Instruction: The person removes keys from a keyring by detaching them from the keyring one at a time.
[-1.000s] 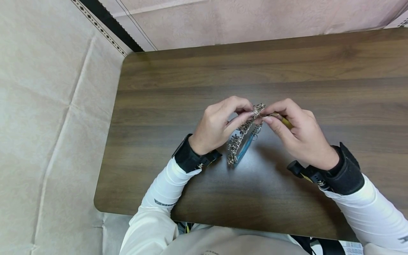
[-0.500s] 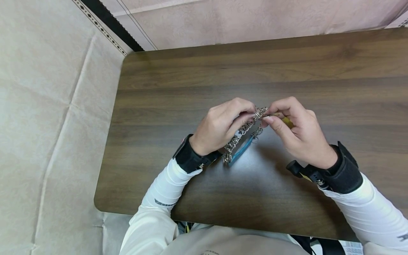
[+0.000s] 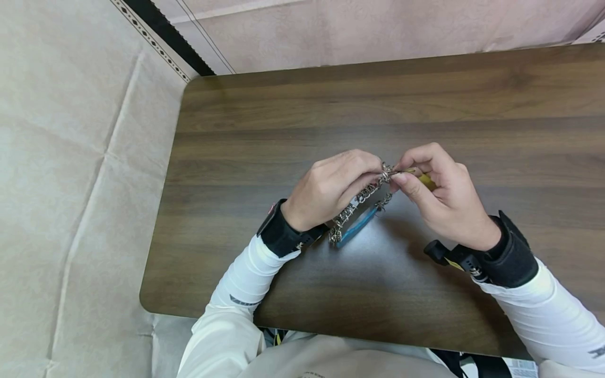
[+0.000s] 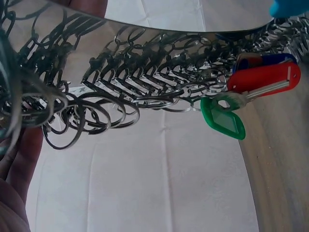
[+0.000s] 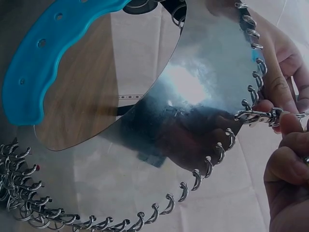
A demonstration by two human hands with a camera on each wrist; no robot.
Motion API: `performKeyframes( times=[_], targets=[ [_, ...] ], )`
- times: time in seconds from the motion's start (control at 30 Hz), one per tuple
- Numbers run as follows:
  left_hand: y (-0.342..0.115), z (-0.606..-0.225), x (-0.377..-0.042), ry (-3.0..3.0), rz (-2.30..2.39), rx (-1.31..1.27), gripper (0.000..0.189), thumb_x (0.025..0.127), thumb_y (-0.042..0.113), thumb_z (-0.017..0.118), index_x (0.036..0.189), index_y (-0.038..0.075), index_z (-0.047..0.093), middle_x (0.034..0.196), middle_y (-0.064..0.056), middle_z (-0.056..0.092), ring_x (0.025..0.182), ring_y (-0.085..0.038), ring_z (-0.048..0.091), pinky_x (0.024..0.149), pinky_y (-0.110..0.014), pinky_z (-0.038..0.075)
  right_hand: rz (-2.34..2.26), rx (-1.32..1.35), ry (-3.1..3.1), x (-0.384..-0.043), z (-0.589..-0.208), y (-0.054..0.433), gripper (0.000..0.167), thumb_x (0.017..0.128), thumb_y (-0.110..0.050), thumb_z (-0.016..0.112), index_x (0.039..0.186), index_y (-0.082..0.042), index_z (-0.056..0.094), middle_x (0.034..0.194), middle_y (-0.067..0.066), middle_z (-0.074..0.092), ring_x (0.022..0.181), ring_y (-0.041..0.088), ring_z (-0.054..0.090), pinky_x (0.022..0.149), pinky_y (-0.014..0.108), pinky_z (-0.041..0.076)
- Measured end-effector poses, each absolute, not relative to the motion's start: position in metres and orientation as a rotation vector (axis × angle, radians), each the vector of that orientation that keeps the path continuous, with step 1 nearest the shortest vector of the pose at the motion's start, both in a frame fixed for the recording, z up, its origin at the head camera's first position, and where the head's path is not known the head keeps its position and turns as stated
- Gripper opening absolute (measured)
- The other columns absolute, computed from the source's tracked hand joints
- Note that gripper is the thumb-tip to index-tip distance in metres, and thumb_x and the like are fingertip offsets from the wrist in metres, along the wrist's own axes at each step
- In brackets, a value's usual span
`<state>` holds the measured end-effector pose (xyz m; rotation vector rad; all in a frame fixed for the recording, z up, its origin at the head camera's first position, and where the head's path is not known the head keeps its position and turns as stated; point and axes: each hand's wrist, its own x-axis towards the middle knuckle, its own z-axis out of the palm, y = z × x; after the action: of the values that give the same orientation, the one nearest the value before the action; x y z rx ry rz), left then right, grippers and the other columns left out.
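A shiny metal plate (image 5: 120,164) stands upright between the hands, its curved edge lined with several small snap hooks and rings. It has a blue grip handle (image 5: 29,67), also seen low on the plate in the head view. My left hand (image 3: 331,181) holds the plate's far upper edge, its fingertips among the hooks. My right hand (image 3: 437,194) pinches a snap hook (image 5: 263,117) at that edge, with a yellow tag (image 3: 427,182) showing in its palm. In the left wrist view, a red key tag (image 4: 263,79) and a green key tag (image 4: 224,121) hang from the hooks.
The brown wooden table (image 3: 283,110) lies under both hands, its rounded left corner and front edge in view. Pale cloth (image 3: 61,184) covers the left side, and a pale pink panel (image 3: 378,26) stands behind the table.
The plate has turned slightly, its near end swinging left. My left hand has shifted a little right, closer to my right hand, which keeps its pinch on the snap hook.
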<state>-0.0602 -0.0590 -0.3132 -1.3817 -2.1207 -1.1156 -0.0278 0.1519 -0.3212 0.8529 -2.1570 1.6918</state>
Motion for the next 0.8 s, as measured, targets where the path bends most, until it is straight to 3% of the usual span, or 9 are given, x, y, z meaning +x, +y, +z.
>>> performKeyframes(
  times=[0.23, 0.43, 0.57, 0.8],
  targets=[
    [-0.0593, -0.3137, -0.0607, -2.073, -1.087, -1.429, 0.006, 0.099, 0.002, 0.063, 0.105, 0.0, 0.064, 0.101, -0.011, 0.072, 0.098, -0.016, 0.069, 0.1, -0.02, 0.051, 1.776, 0.861, -2.128, -0.0275, -0.3216, 0.1529, 0.043, 0.101, -0.027, 0.059, 0.102, 0.015, 0.051, 0.091, -0.019, 0.068, 0.079, -0.003, 0.066, 0.066, 0.01, 0.047],
    [-0.0601, -0.3144, -0.0618, -2.03, -1.101, -1.471, 0.005, 0.097, -0.001, 0.064, 0.099, 0.001, 0.059, 0.099, -0.013, 0.071, 0.091, -0.016, 0.07, 0.093, -0.018, 0.054, 1.921, 0.815, -2.082, -0.0273, -0.3232, 0.1541, 0.038, 0.101, -0.017, 0.062, 0.101, 0.018, 0.048, 0.084, -0.013, 0.069, 0.064, 0.0, 0.055, 0.057, 0.012, 0.042],
    [-0.0596, -0.3127, -0.0612, -2.049, -1.167, -1.464, 0.006, 0.097, 0.0, 0.064, 0.103, -0.001, 0.062, 0.099, -0.012, 0.072, 0.094, -0.015, 0.071, 0.095, -0.017, 0.053, 2.019, 0.823, -2.042, -0.0277, -0.325, 0.156, 0.036, 0.1, -0.013, 0.062, 0.102, 0.019, 0.046, 0.084, -0.009, 0.069, 0.062, 0.004, 0.051, 0.055, 0.015, 0.039],
    [-0.0596, -0.3098, -0.0602, -2.081, -1.201, -1.493, 0.012, 0.097, 0.002, 0.065, 0.108, -0.001, 0.065, 0.1, -0.009, 0.073, 0.097, -0.013, 0.071, 0.097, -0.017, 0.051, 2.048, 0.879, -2.073, -0.0266, -0.322, 0.1568, 0.032, 0.101, -0.011, 0.061, 0.101, 0.018, 0.047, 0.083, -0.007, 0.068, 0.065, 0.004, 0.058, 0.055, 0.015, 0.043]
  ],
)
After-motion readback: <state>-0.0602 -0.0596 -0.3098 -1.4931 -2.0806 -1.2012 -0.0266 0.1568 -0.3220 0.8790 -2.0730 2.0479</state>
